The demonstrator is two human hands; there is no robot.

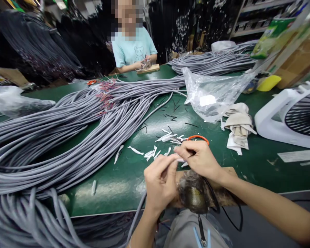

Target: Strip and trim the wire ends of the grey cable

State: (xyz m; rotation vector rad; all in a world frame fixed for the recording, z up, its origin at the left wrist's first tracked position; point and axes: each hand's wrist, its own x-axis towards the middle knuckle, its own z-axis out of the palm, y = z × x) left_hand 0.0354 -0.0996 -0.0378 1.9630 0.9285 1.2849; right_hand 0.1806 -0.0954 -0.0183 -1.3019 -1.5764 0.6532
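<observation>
Both my hands meet above the front edge of the green table. My left hand (161, 181) is closed in a pinch on a grey cable (138, 212), which runs up to it from below the table edge. My right hand (200, 160) pinches at the cable's whitish end (180, 159), touching the left fingertips; its finer detail is hidden by the fingers. Just beyond the right hand lie orange-handled scissors (199, 136), partly covered by it. Under my hands a dark, worn metal device (193, 193) sits on a wooden board (229, 170).
Large bundles of grey cable (74, 144) fill the table's left side. White scraps (151, 153) and black bits (170, 117) lie scattered mid-table. A clear plastic bag (209, 96), cloth gloves (239, 124) and a white fan (286, 117) stand right. A co-worker (134, 48) sits opposite.
</observation>
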